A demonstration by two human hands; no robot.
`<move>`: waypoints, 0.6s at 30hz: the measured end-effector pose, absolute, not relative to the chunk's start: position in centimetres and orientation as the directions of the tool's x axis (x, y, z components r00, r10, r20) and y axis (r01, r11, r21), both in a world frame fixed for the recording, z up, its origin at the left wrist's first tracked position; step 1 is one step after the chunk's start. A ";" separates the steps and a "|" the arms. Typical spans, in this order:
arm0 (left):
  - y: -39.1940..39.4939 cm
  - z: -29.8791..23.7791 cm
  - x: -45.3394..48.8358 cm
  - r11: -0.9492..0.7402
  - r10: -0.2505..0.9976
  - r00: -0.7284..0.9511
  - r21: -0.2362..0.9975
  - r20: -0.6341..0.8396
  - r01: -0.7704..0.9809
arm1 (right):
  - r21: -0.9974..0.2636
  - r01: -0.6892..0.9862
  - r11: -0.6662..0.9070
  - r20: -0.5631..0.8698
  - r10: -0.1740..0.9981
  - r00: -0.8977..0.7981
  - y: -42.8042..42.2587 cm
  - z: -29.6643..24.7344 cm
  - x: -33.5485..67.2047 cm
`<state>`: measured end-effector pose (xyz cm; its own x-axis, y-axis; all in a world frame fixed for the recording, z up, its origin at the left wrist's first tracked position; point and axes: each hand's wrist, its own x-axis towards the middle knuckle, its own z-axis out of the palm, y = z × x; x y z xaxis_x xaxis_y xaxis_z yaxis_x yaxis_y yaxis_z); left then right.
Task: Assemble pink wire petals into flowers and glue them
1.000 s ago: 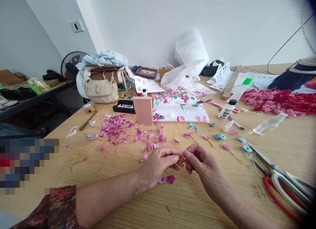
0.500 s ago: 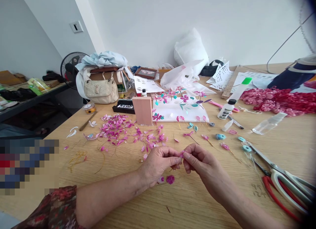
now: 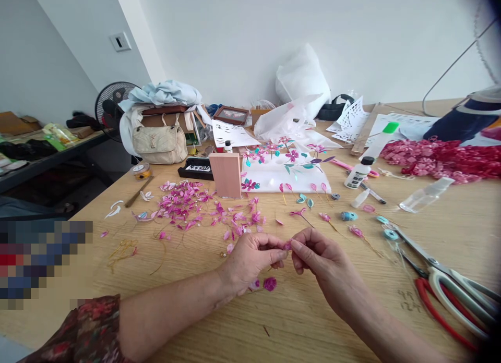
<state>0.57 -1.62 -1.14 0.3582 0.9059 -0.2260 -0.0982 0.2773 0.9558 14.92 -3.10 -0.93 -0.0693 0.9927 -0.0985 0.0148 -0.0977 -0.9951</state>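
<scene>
Between the fingertips of both hands is a small pink flower petal piece (image 3: pixel 288 245), mostly covered by the fingers. My left hand (image 3: pixel 250 261) pinches it from the left, thumb against forefinger. From the other side my right hand (image 3: pixel 318 253) pinches the same piece, its lower fingers curled. Just below the left hand a dark magenta flower (image 3: pixel 270 283) lies on the table, beside a paler pink-and-white one (image 3: pixel 254 285) partly hidden by that hand. Beyond the hands spreads a heap of pink petals (image 3: pixel 188 204) with thin wires.
Two pairs of scissors (image 3: pixel 434 264) lie at the right. A wooden block (image 3: pixel 226 175) stands behind the petals, beside a white sheet (image 3: pixel 270 178) bearing wired flowers. Glue bottles (image 3: pixel 359 172), a clear spray bottle (image 3: pixel 426 195) and thread bobbins (image 3: pixel 349 216) sit at right.
Almost nothing differs. Both hands stay in place, still pinching the petal piece, with only a very slight shift of the fingers and of the view.
</scene>
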 end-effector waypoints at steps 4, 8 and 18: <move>-1.7 -0.9 0.5 0.289 0.900 0.364 0.954 -0.241 -0.083 | -0.996 0.016 -0.093 -0.094 0.993 -0.069 -3.0 -1.1 14.9; -1.7 -0.5 0.4 0.307 0.894 0.368 0.948 -0.256 -0.086 | -0.994 -0.020 -0.106 -0.104 0.991 -0.089 -3.1 -1.1 15.0; -1.6 -0.7 0.3 0.365 0.885 0.369 0.915 -0.284 -0.171 | -0.992 -0.038 -0.121 -0.112 0.978 -0.174 -2.6 -0.3 16.4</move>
